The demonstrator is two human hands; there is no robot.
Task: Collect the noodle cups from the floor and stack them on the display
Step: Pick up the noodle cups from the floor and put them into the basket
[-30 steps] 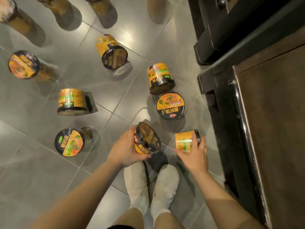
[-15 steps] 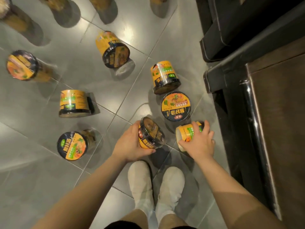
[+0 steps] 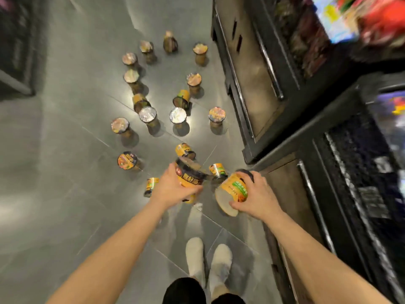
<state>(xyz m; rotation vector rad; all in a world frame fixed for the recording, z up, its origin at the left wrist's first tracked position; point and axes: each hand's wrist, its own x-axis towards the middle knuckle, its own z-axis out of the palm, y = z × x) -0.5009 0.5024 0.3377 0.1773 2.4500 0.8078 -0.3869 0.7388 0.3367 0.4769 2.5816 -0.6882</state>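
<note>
Each hand, left hand (image 3: 169, 187) and right hand (image 3: 255, 195), wraps one noodle cup (image 3: 190, 177), likely light and crushable, so gripping its sides above the floor (image 3: 65, 172) suits.

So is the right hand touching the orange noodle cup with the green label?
Touching. The head view shows the right hand gripping the orange noodle cup with the green label, fingers curled over its dark lid end and thumb at its pale base.
</note>
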